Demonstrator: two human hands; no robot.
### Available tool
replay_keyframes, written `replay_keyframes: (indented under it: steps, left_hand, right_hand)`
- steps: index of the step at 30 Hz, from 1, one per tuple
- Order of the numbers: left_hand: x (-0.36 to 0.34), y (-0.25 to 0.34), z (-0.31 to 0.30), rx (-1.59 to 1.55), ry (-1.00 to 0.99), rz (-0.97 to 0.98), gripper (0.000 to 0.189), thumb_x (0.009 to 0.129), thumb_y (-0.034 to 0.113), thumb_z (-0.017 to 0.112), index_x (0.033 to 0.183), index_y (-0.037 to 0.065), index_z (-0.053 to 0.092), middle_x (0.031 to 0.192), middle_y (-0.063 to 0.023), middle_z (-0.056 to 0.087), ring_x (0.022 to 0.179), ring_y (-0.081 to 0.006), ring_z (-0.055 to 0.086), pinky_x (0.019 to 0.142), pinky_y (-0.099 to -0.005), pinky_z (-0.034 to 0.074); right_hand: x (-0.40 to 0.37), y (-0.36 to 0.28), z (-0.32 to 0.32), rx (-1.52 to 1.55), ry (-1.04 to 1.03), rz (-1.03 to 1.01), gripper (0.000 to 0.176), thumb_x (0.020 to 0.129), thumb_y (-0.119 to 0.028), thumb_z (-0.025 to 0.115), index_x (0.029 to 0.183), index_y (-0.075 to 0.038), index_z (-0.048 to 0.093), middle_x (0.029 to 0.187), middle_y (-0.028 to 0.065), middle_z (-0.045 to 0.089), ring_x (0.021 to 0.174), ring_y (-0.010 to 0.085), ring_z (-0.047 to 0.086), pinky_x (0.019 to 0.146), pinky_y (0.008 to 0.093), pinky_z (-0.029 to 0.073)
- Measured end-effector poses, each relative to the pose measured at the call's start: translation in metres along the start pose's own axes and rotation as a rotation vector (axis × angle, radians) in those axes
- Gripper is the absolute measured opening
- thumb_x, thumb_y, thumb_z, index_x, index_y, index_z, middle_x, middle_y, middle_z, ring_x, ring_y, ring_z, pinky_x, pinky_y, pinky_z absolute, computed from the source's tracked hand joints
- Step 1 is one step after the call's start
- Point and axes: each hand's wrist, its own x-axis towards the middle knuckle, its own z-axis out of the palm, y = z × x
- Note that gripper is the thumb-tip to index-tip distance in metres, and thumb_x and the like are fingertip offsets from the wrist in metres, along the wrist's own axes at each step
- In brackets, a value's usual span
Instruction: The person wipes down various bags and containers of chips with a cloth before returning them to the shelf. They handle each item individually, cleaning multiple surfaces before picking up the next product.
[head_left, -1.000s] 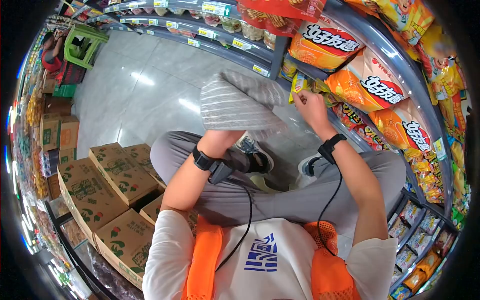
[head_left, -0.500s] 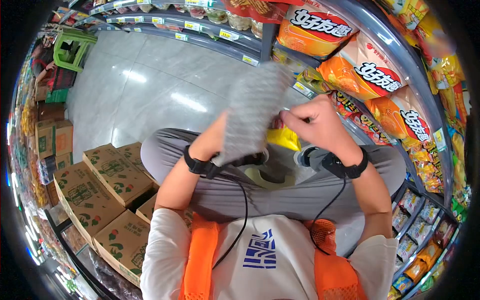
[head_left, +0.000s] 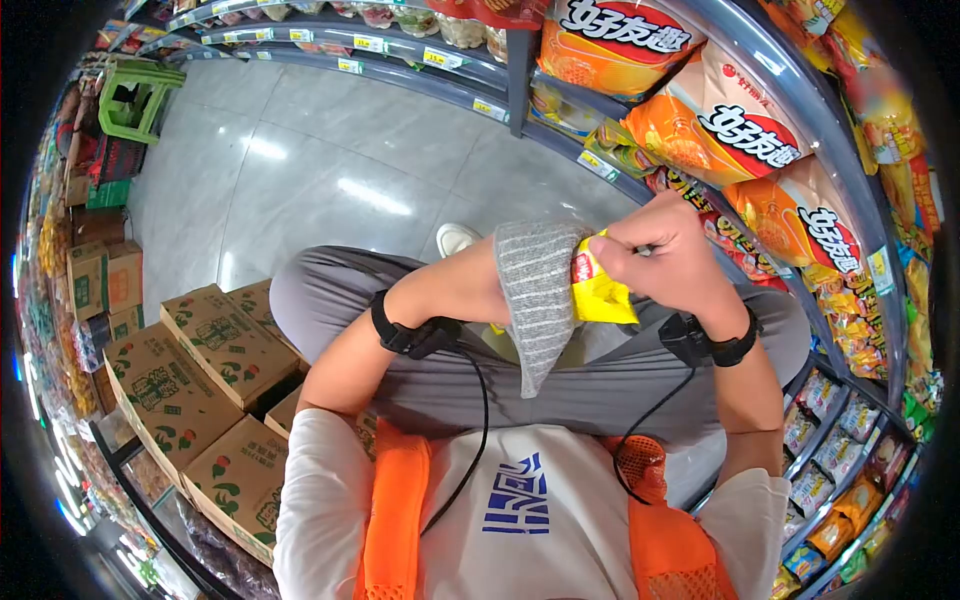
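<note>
A grey ribbed cloth (head_left: pixel 540 290) drapes over the front of my left hand (head_left: pixel 475 283), and the fingers beneath it are hidden. Directly right of the cloth is a small yellow packet (head_left: pixel 601 292) with a red patch. My right hand (head_left: pixel 660 250) is closed, its thumb and fingers pinching the top of this packet. Packet and cloth touch at the edge. Both hands are above my crossed legs in grey trousers (head_left: pixel 440 390).
Brown cartons (head_left: pixel 170 390) are stacked at my left. Shelves with large orange snack bags (head_left: pixel 745 130) curve along the right. A green plastic stool (head_left: pixel 140 100) stands at the upper left on the grey floor (head_left: pixel 300 180). A light shoe (head_left: pixel 457 238) shows beyond my left forearm.
The grey cloth has moved down and now hangs with a pointed end below my left hand. More of the yellow packet shows, upright against the cloth. My left forearm has shifted right.
</note>
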Motion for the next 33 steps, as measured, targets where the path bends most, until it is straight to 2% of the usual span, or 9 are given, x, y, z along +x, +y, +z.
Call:
replay_keyframes:
  steps: [5, 7, 10, 16, 19, 22, 25, 31, 33]
  left_hand:
    - [0.000, -0.001, -0.006, 0.067, -0.033, 0.001, 0.074, 0.074, 0.018, 0.083, 0.136, -0.001, 0.046, 0.128, -0.0149, 0.059, 0.116, -0.0233, 0.057, 0.100, -0.0365, 0.044]
    - [0.002, -0.004, -0.010, 0.151, -0.042, 0.024, 0.078, 0.076, 0.022, 0.083, 0.139, -0.001, 0.043, 0.132, -0.0150, 0.056, 0.120, -0.0232, 0.054, 0.104, -0.0375, 0.042]
    - [0.003, -0.006, -0.012, 0.132, 0.014, 0.039, 0.069, 0.076, 0.014, 0.081, 0.134, -0.001, 0.048, 0.128, -0.0162, 0.059, 0.116, -0.0234, 0.057, 0.099, -0.0356, 0.045]
    - [0.003, -0.006, -0.020, 0.031, 0.041, -0.029, 0.062, 0.079, 0.013, 0.078, 0.132, -0.001, 0.050, 0.125, -0.0153, 0.061, 0.112, -0.0240, 0.059, 0.098, -0.0353, 0.045]
    - [-0.006, -0.010, -0.026, 0.206, 0.128, 0.024, 0.059, 0.080, 0.010, 0.077, 0.132, -0.002, 0.051, 0.123, -0.0133, 0.062, 0.110, -0.0206, 0.059, 0.097, -0.0338, 0.046]
    - [-0.008, -0.005, -0.028, -0.007, 0.237, -0.062, 0.056, 0.082, 0.007, 0.075, 0.132, -0.002, 0.051, 0.123, -0.0106, 0.061, 0.110, -0.0173, 0.058, 0.096, -0.0328, 0.047]
    - [-0.008, -0.011, -0.027, -0.021, 0.264, -0.099, 0.055, 0.084, 0.003, 0.072, 0.134, -0.001, 0.049, 0.124, -0.0079, 0.060, 0.110, -0.0144, 0.056, 0.096, -0.0315, 0.047]
    - [-0.012, -0.018, -0.015, -0.458, 0.458, -0.258, 0.051, 0.090, 0.000, 0.066, 0.137, 0.000, 0.047, 0.123, -0.0060, 0.060, 0.109, -0.0122, 0.057, 0.091, -0.0298, 0.050]
    - [-0.013, -0.022, -0.014, -0.495, 0.488, -0.283, 0.047, 0.091, 0.001, 0.064, 0.135, 0.000, 0.048, 0.121, -0.0060, 0.061, 0.107, -0.0120, 0.058, 0.090, -0.0298, 0.051]
  right_hand:
    - [-0.007, -0.008, -0.021, 0.099, 0.088, 0.093, 0.041, 0.091, -0.010, 0.064, 0.053, 0.000, 0.049, 0.044, 0.0001, 0.044, 0.039, 0.0042, 0.039, 0.040, 0.0252, 0.029]
    - [-0.008, -0.010, -0.028, 0.135, 0.121, 0.045, 0.045, 0.093, -0.010, 0.060, 0.050, -0.003, 0.049, 0.043, -0.0028, 0.045, 0.037, 0.0033, 0.038, 0.038, 0.0247, 0.027]
    - [-0.012, -0.011, -0.037, 0.131, 0.202, 0.052, 0.046, 0.094, -0.011, 0.059, 0.050, -0.004, 0.049, 0.042, -0.0028, 0.044, 0.037, 0.0029, 0.038, 0.038, 0.0247, 0.025]
    - [-0.019, -0.012, -0.049, 0.138, 0.448, 0.092, 0.047, 0.092, -0.012, 0.060, 0.048, -0.007, 0.046, 0.043, -0.0050, 0.042, 0.038, 0.0017, 0.033, 0.040, 0.0249, 0.021]
    - [-0.020, -0.013, -0.052, 0.163, 0.554, 0.062, 0.048, 0.092, -0.013, 0.060, 0.047, -0.009, 0.043, 0.044, -0.0061, 0.039, 0.041, 0.0016, 0.030, 0.043, 0.0255, 0.020]
    - [-0.024, -0.014, -0.061, 0.159, 0.586, 0.120, 0.049, 0.092, -0.015, 0.060, 0.047, -0.011, 0.040, 0.047, -0.0059, 0.038, 0.045, 0.0018, 0.031, 0.047, 0.0244, 0.022]
    - [-0.022, -0.011, -0.061, 0.167, 0.617, 0.079, 0.048, 0.092, -0.016, 0.060, 0.049, -0.011, 0.040, 0.049, -0.0064, 0.038, 0.046, 0.0021, 0.031, 0.047, 0.0243, 0.022]
    - [-0.023, -0.010, -0.061, 0.307, 0.692, 0.112, 0.045, 0.092, -0.015, 0.060, 0.051, -0.011, 0.042, 0.049, -0.0067, 0.037, 0.045, 0.0026, 0.030, 0.047, 0.0240, 0.022]
    - [-0.025, -0.011, -0.059, 0.188, 0.673, 0.110, 0.044, 0.091, -0.012, 0.061, 0.051, -0.010, 0.043, 0.049, -0.0059, 0.039, 0.044, 0.0028, 0.033, 0.046, 0.0245, 0.023]
